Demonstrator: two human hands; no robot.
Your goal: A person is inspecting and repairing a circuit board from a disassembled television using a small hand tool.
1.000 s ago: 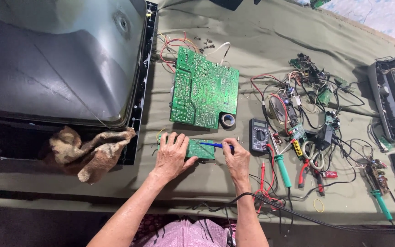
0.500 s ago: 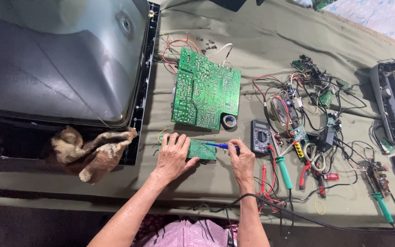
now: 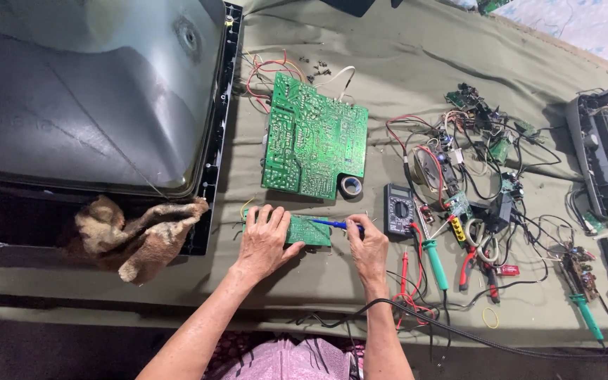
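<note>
On olive cloth table (image 3: pixel 402 105), left hand (image 3: pixel 265 243) is pressing flat on small green circuit board (image 3: pixel 306 230); right hand (image 3: pixel 367 250) is gripping blue-handled soldering iron (image 3: pixel 336 224) (tip on board). Keeping board steady seems wise.

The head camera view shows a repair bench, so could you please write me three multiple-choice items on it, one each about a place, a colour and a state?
1. Where does the roll of black tape lie?
A. at the lower right corner of the large green circuit board
B. on the crumpled brown rag
C. on the multimeter

2. What colour is the tool in the right hand?
A. red
B. blue
C. yellow

3. What is the left hand doing?
A. hanging off the table
B. gripping pliers
C. resting flat on the small green circuit board

Answers: 1 A, the tape sits against that corner. 2 B, its shaft is blue. 3 C, the fingers are spread on the board.
</note>
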